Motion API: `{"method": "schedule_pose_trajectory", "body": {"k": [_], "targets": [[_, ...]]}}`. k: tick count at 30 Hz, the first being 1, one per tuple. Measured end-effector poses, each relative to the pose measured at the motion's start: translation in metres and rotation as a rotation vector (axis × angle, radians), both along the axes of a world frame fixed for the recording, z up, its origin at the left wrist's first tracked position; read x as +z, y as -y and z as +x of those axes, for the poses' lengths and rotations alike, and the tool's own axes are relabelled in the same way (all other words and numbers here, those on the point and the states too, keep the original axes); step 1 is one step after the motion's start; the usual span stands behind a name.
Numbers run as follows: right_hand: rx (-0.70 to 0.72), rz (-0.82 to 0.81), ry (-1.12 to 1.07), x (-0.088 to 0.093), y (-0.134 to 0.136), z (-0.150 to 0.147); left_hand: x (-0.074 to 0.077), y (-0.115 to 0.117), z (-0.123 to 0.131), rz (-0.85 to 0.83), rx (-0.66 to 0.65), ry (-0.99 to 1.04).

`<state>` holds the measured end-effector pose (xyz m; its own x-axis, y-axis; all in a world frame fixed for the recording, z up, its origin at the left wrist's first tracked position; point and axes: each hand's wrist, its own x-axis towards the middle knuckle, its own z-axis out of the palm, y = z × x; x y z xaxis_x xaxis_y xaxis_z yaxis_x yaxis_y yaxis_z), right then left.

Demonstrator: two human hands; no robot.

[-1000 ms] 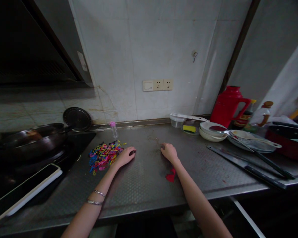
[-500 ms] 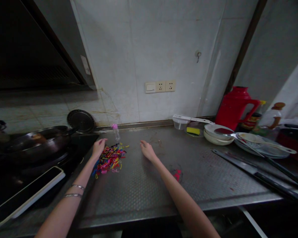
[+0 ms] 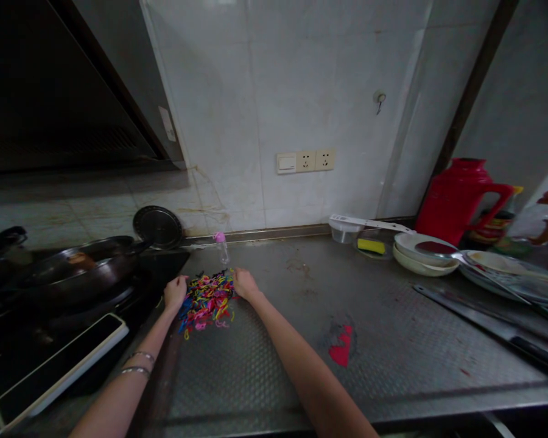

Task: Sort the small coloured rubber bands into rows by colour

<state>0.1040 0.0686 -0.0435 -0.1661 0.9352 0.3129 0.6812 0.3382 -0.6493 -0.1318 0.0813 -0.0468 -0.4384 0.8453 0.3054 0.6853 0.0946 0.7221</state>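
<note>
A pile of small colourful elastic bands (image 3: pixel 206 299) lies on the steel counter (image 3: pixel 274 359). My left hand (image 3: pixel 175 292) rests at the pile's left edge, fingers curled down onto the counter. At the right edge of the pile sits my right hand (image 3: pixel 243 283), fingers bent against the bands. Both hands cup the pile from either side. Just behind the pile stands a small clear bottle with a pink cap (image 3: pixel 221 247).
A dark pan (image 3: pixel 86 267) sits on the stove at left, with a phone (image 3: pixel 57 365) lying in front of it. A red mark (image 3: pixel 342 350) is on the counter. Bowls (image 3: pixel 422 252), a red jug (image 3: pixel 459 198) and long knives (image 3: pixel 493 325) crowd the right side.
My left hand went from the pile's right side round to its left edge. My right hand swept left across the counter to the pile's right edge. The view shifted left.
</note>
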Motion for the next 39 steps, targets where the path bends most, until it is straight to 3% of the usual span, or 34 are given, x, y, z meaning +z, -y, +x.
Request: {"method": "schedule_pose_trajectory", "body": {"k": [13, 18, 24, 32, 39], "targets": [[0.023, -0.035, -0.128, -0.001, 0.003, -0.057, -0.023, -0.013, 0.026, 0.143, -0.262, 0.426], [-0.085, -0.132, -0.379, 0.002, 0.007, -0.064, -0.015, 0.0, 0.05, 0.151, -0.303, 0.624], [-0.098, -0.176, -0.446, 0.002, 0.011, -0.078, -0.003, 0.015, 0.076, 0.17, -0.252, 0.755], [-0.09, -0.215, -0.621, -0.004, 0.013, -0.1, 0.01, 0.027, 0.082, 0.096, -0.106, 0.833], [-0.074, -0.166, -0.826, 0.001, 0.004, -0.091, 0.024, 0.022, 0.094, 0.178, -0.133, 0.935]]}}
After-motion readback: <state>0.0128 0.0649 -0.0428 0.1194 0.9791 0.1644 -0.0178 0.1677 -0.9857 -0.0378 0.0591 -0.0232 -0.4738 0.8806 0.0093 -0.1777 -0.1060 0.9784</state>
